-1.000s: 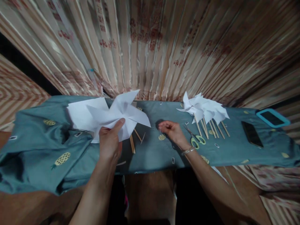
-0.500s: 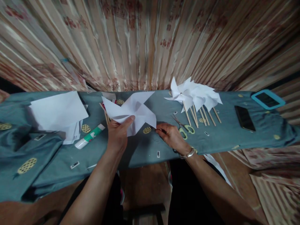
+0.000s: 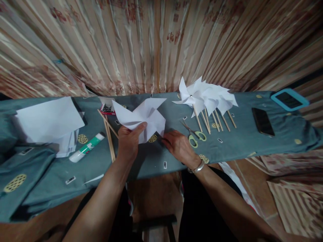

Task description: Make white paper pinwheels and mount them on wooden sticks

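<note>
My left hand (image 3: 128, 143) grips a white paper pinwheel (image 3: 153, 119) above the table, its thumb pressed on the middle where the folded blades meet. Close to the lower right blade is my right hand (image 3: 178, 147), with the fingertips drawn together; what they hold, if anything, is hidden. Green-handled scissors (image 3: 193, 133) lie just beyond my right hand. Left of the held pinwheel are wooden sticks (image 3: 109, 141) and a small red box (image 3: 108, 108) of metal pins.
Finished pinwheels on sticks (image 3: 205, 97) lie in an overlapping row at the back right. Farther right are a black phone (image 3: 262, 121) and a blue-framed tablet (image 3: 290, 99). At left lie white paper sheets (image 3: 50, 117) and a glue stick (image 3: 87, 147). A curtain (image 3: 151, 47) hangs behind.
The view has swung slightly, uncovering more of the pin box and sticks. My right hand has come a little closer to the pinwheel; my left hand still holds it.
</note>
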The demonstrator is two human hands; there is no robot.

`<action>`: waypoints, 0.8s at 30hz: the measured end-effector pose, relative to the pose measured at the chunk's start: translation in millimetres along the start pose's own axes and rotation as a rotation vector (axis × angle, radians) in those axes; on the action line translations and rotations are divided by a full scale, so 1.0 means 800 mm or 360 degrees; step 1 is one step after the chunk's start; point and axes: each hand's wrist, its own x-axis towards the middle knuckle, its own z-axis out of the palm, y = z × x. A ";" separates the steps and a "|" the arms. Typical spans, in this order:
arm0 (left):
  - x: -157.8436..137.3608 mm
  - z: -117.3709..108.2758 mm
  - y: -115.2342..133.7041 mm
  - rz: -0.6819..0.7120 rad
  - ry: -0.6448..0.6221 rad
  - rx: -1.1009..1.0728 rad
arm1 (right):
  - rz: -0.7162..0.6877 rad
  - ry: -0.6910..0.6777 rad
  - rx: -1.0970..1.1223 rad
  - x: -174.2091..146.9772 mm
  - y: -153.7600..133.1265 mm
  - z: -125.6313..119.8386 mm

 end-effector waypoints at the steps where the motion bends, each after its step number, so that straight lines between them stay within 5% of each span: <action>1: 0.000 -0.001 0.000 0.0009 0.0000 -0.0010 | -0.0035 -0.0014 -0.0037 0.000 -0.001 0.000; 10: 0.005 -0.017 0.000 0.0076 -0.0008 0.0033 | -0.0204 0.0126 -0.0032 -0.024 -0.003 -0.004; 15: -0.002 -0.018 0.002 0.0172 -0.0074 0.0210 | 0.0123 0.0559 0.0614 -0.048 -0.013 -0.032; 18: -0.013 -0.012 -0.002 0.0237 -0.0186 0.0391 | 0.0195 0.0644 0.0908 -0.052 -0.032 -0.047; 24: -0.040 0.007 -0.004 0.0446 -0.0363 0.0713 | 0.0162 0.0817 0.0834 -0.047 -0.055 -0.054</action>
